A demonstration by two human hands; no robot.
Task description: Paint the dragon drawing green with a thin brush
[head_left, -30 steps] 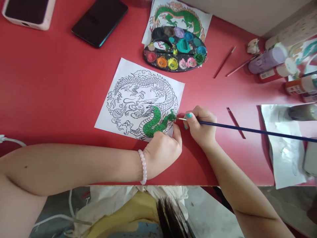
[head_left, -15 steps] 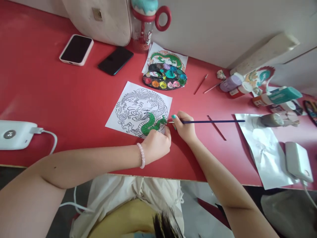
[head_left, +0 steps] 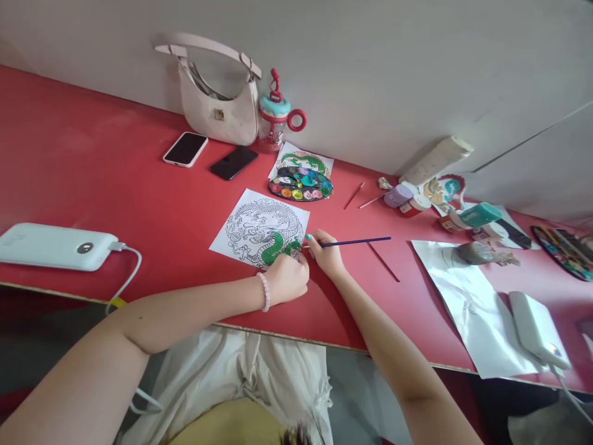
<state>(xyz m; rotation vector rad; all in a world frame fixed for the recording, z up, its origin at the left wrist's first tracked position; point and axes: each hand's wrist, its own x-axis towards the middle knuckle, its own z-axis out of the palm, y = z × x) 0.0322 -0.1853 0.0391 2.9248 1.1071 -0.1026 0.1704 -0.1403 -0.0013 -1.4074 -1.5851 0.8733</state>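
Observation:
In my right hand (head_left: 327,252) is a thin blue paintbrush (head_left: 359,241), pinched with its tip at the lower right part of a dragon line drawing (head_left: 254,225). Part of the dragon's body is painted green; the remainder is black outline on white paper. My left hand (head_left: 285,279), with a pink bead bracelet, is curled over the sheet's lower edge and holds it down; its fingertips are partly hidden. Just beyond the sheet lies a black paint palette (head_left: 301,185) with several colours, overlapping a painted dragon picture (head_left: 303,161).
Behind stand a white handbag (head_left: 217,114) and a cup with a red handle (head_left: 273,123), near two phones (head_left: 186,149). To the right are loose brushes (head_left: 383,262), paint bottles (head_left: 398,196), a silvery sheet (head_left: 456,296) and a white power bank (head_left: 540,327). Another power bank (head_left: 55,247) lies left.
The camera view has tilted up, showing more of the wall, the whole handbag and the cup's top. Both hands keep their places at the drawing, the brush still in the right one.

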